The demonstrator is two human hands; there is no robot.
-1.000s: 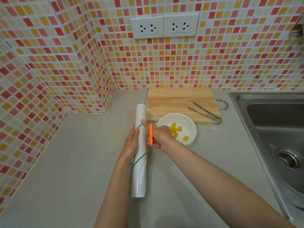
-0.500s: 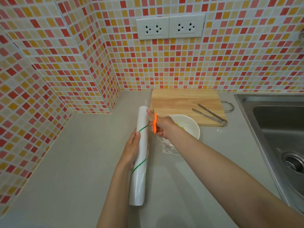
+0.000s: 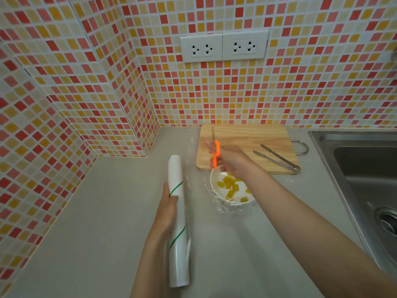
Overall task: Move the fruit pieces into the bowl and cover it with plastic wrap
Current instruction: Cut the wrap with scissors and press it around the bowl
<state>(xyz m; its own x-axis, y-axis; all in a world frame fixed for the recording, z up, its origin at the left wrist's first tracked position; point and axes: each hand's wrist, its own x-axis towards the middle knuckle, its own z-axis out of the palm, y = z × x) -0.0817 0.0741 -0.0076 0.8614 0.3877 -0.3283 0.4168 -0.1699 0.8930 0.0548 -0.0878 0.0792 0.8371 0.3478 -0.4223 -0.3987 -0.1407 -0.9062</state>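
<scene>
A white bowl (image 3: 214, 189) with several yellow fruit pieces (image 3: 228, 183) stands on the counter just in front of the cutting board. A loose sheet of clear plastic wrap (image 3: 227, 208) lies over and around the bowl, crumpled at its near side. My left hand (image 3: 168, 208) grips the long white roll of plastic wrap (image 3: 177, 220), which lies on the counter left of the bowl. My right hand (image 3: 233, 160) holds orange-handled scissors (image 3: 216, 154) above the bowl's far rim, blades pointing away over the board.
A wooden cutting board (image 3: 247, 138) sits against the tiled wall with metal tongs (image 3: 277, 159) on its right part. A steel sink (image 3: 365, 179) lies at the right. Tiled walls close off the back and left.
My right hand with the scissors has moved away from the roll, toward the far side over the cutting board. The cut sheet now lies over the bowl. The left hand keeps hold of the roll.
</scene>
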